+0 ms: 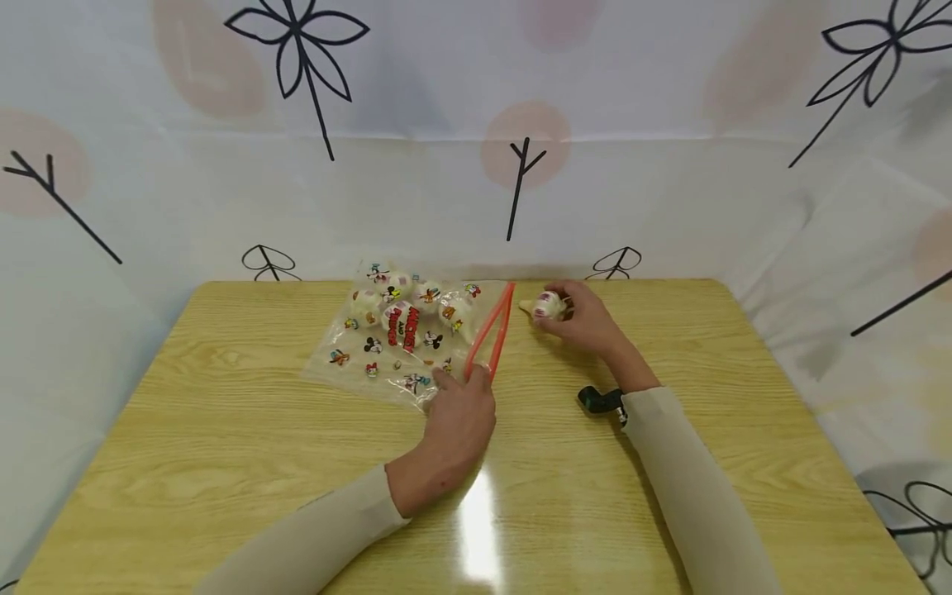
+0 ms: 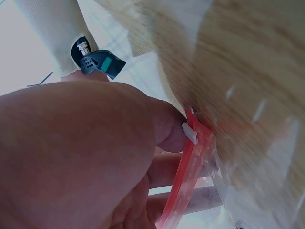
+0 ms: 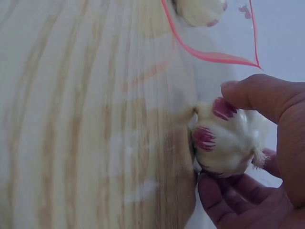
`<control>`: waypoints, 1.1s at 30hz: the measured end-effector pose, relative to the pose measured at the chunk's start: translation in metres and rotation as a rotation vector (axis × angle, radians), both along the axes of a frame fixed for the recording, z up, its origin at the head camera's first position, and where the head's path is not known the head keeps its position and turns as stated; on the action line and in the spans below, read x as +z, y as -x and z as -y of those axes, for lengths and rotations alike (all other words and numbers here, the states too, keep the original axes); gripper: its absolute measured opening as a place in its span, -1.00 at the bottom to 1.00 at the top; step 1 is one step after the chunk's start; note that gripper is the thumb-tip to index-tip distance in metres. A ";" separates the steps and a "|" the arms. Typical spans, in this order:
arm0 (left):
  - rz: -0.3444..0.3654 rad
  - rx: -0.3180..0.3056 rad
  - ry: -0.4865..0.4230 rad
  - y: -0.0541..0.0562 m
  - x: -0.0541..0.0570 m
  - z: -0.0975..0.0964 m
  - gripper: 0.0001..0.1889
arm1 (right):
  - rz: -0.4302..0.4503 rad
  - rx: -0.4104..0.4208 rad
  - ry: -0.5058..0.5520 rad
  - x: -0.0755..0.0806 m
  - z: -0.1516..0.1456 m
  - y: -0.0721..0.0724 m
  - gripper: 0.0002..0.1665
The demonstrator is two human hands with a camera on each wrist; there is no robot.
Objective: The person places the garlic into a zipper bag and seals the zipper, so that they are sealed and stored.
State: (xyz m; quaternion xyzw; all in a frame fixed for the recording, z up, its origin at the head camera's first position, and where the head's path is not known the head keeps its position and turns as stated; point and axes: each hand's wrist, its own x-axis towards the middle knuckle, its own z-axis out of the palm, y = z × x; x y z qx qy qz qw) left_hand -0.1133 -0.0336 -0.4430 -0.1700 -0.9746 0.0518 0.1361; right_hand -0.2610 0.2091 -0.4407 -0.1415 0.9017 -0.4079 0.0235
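My left hand [image 1: 461, 421] holds the clear plastic bag [image 1: 405, 368] at the near end of its red edge [image 1: 502, 330]; the thumb presses by a small white piece [image 2: 189, 133] on this edge, and other fingers are seen behind the film, so the hand is closed only on the bag. The mouth of the bag stands parted and faces to the right. Just to the right of this mouth, well apart from my left hand, is one garlic bulb [image 1: 549, 306], white with purple marks, and my right hand [image 1: 591, 326] has hold of it. The thumb is on one side and the fingers are curled on the other, opened as wide as the bulb itself; whether the bulb touches the table [image 1: 245, 446] I cannot tell. Inside the bag, mostly toward its far side, lie several more whitish bulbs [image 1: 364, 304] behind the printed cartoon figures. To the right of the bag, at my right sleeve [image 1: 695, 487], there is a black device [image 1: 598, 401]. Behind the bag hangs a pale cloth [image 1: 424, 190] with drawn flowers.
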 end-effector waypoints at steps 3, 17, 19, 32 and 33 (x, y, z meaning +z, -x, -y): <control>0.004 0.002 0.006 0.000 0.000 0.000 -0.77 | 0.018 -0.008 0.012 0.000 -0.001 0.001 -0.27; 0.034 -0.003 0.062 -0.001 0.003 0.000 -0.74 | 0.074 -0.011 0.076 0.003 -0.004 -0.002 -0.32; 0.039 -0.007 0.072 -0.001 0.003 0.001 -0.72 | 0.079 -0.008 0.082 0.002 -0.005 -0.002 -0.31; 0.015 -0.010 0.050 -0.001 0.002 0.001 -0.74 | 0.110 -0.003 0.121 0.004 -0.005 -0.005 -0.29; 0.012 -0.011 0.050 -0.001 0.002 0.001 -0.74 | 0.110 0.002 0.120 0.005 -0.005 -0.006 -0.29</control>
